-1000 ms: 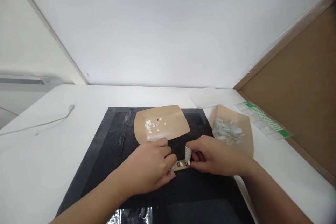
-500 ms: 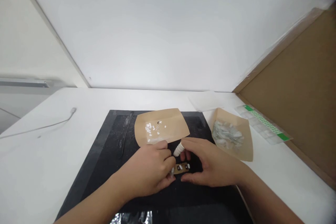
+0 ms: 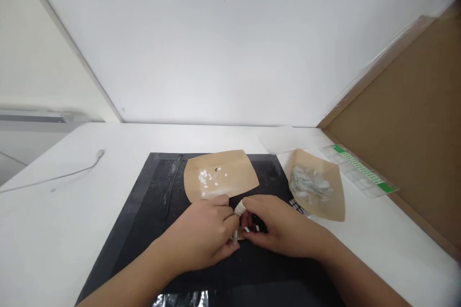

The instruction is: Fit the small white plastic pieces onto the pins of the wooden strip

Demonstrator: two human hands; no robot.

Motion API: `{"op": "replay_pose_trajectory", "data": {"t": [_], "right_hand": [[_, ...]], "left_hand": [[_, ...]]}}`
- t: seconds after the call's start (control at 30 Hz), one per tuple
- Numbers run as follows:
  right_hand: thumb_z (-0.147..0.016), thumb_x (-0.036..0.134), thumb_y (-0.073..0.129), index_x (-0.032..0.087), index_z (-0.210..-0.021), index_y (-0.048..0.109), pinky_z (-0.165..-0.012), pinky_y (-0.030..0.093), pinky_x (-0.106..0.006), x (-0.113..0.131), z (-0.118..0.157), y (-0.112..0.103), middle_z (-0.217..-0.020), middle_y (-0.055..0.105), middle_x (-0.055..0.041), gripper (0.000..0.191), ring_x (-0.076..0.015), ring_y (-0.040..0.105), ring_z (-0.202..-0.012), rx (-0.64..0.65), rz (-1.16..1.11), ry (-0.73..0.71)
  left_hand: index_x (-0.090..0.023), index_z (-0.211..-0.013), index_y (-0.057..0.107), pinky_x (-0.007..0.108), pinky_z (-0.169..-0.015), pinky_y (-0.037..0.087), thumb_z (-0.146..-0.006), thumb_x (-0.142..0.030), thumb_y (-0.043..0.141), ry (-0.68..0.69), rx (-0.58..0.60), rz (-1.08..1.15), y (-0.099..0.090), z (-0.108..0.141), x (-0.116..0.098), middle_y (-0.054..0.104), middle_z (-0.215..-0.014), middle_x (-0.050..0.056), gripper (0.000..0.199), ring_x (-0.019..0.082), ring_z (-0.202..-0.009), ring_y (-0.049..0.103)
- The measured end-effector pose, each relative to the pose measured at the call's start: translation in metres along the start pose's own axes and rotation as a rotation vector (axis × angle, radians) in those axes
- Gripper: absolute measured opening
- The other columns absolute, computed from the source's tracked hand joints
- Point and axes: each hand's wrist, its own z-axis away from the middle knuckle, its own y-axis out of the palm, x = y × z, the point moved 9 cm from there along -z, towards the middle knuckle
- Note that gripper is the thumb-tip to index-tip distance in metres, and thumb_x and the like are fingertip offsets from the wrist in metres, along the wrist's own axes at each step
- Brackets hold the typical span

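My left hand [image 3: 212, 228] is closed, with a small clear piece [image 3: 236, 236] showing between its thumb and fingers. Close beside it, my right hand [image 3: 270, 223] has its thumb and fingers drawn in around a small brown strip, which is mostly hidden. White oval bits [image 3: 247, 229] show by the right fingertips, over dark round parts. A white ridged finger cot [image 3: 239, 208] covers the right index fingertip. Both hands are low over the black mat [image 3: 144, 230].
Behind the hands lies a brown paper sheet [image 3: 237, 168] with several white oval bits [image 3: 204, 176]. To the right, another brown paper [image 3: 336, 192] carries a heap of translucent pieces [image 3: 311, 184]. A clear compartment box [image 3: 363, 170] with green labels lies beyond. A cable [image 3: 82, 169] lies left.
My right hand has moved left and its thumb and fingers have closed in around the brown strip, covering most of it. My left hand has barely moved.
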Motion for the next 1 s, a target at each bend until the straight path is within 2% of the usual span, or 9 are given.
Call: {"op": "replay_pose_trajectory", "data": {"t": [0.2, 0.4, 0.53, 0.63, 0.77, 0.93, 1.0], "right_hand": [[-0.092, 0.021, 0.07, 0.02, -0.092, 0.063, -0.072, 0.043, -0.026, 0.0, 0.0, -0.002, -0.09, 0.071, -0.0008, 0.008, -0.0168, 0.065, -0.081, -0.01, -0.032, -0.016], [-0.09, 0.019, 0.07, 0.021, -0.095, 0.063, -0.075, 0.046, -0.028, 0.001, 0.003, -0.017, -0.093, 0.07, -0.0007, 0.009, -0.0162, 0.064, -0.082, -0.087, -0.052, -0.001], [-0.097, 0.031, 0.068, 0.022, -0.098, 0.054, -0.073, 0.054, -0.028, -0.008, 0.005, -0.023, -0.099, 0.071, -0.0013, 0.016, -0.0152, 0.068, -0.082, -0.157, -0.286, 0.096], [-0.097, 0.036, 0.071, 0.023, -0.098, 0.048, -0.071, 0.057, -0.028, -0.017, 0.004, -0.022, -0.103, 0.072, -0.0019, 0.026, -0.0154, 0.071, -0.083, -0.2, -0.453, 0.132], [-0.091, 0.032, 0.08, 0.023, -0.096, 0.048, -0.076, 0.061, -0.032, -0.023, 0.004, -0.022, -0.098, 0.075, -0.0011, 0.034, -0.0166, 0.073, -0.084, -0.237, -0.61, 0.119], [-0.085, 0.026, 0.086, 0.023, -0.101, 0.05, -0.077, 0.063, -0.032, -0.022, 0.003, -0.016, -0.09, 0.077, 0.0013, 0.04, -0.0168, 0.076, -0.081, -0.217, -0.81, 0.108], [-0.084, 0.026, 0.087, 0.023, -0.1, 0.05, -0.076, 0.063, -0.032, -0.021, 0.003, -0.014, -0.089, 0.077, 0.0015, 0.042, -0.0171, 0.077, -0.081, -0.195, -0.834, 0.123]], "left_hand": [[-0.018, -0.087, 0.064, 0.034, -0.07, 0.051, -0.093, -0.027, 0.07, -0.008, 0.014, 0.011, 0.001, 0.0, 0.001, 0.069, -0.084, 0.004, 0.012, 0.023, -0.083, 0.06], [-0.018, -0.089, 0.066, 0.035, -0.075, 0.053, -0.091, -0.033, 0.073, -0.023, 0.032, -0.009, 0.004, 0.0, 0.004, 0.072, -0.09, 0.005, 0.017, 0.024, -0.088, 0.063], [-0.017, -0.088, 0.067, 0.038, -0.074, 0.054, -0.089, -0.05, 0.075, -0.02, 0.0, -0.014, 0.0, 0.0, 0.005, 0.071, -0.085, 0.006, 0.034, 0.026, -0.086, 0.063], [-0.017, -0.091, 0.068, 0.039, -0.072, 0.054, -0.089, -0.059, 0.072, -0.015, -0.074, 0.02, -0.008, 0.001, 0.004, 0.069, -0.082, 0.006, 0.042, 0.026, -0.082, 0.062], [-0.016, -0.1, 0.069, 0.037, -0.074, 0.053, -0.095, -0.049, 0.069, 0.026, -0.255, 0.084, -0.027, 0.003, -0.001, 0.068, -0.086, 0.006, 0.033, 0.024, -0.082, 0.061], [-0.016, -0.098, 0.065, 0.034, -0.073, 0.049, -0.099, -0.019, 0.061, 0.062, -0.479, 0.138, -0.05, 0.007, -0.005, 0.066, -0.085, 0.006, 0.005, 0.02, -0.079, 0.055], [-0.015, -0.102, 0.065, 0.035, -0.077, 0.049, -0.097, -0.012, 0.059, 0.054, -0.526, 0.165, -0.054, 0.009, -0.004, 0.066, -0.088, 0.006, 0.008, 0.02, -0.082, 0.055]]}}
